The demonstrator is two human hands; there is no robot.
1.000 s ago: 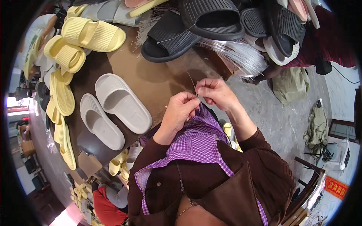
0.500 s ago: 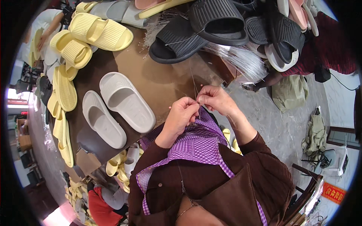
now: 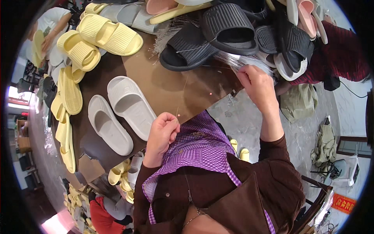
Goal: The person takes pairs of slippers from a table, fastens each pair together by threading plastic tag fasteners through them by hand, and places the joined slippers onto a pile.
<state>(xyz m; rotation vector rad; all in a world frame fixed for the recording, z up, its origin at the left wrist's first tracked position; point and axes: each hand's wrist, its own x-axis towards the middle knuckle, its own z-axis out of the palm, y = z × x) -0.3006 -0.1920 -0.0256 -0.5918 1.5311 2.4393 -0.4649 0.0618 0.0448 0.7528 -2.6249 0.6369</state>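
Overhead, the left hand point(image 3: 163, 130) pinches a thin needle point(image 3: 177, 113) in a clenched grip above the brown worktop point(image 3: 163, 84); the right hand point(image 3: 255, 84) grasps clear plastic strands point(image 3: 233, 58) beside black slippers point(image 3: 210, 37). Grey slippers point(image 3: 120, 111) lie left; grey floor point(image 3: 241, 113) lies below.

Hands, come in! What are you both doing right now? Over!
Left hand pinched on a thin needle over the purple apron. Right hand reaching into the clear strand bundle. Grey slippers alongside, untouched.
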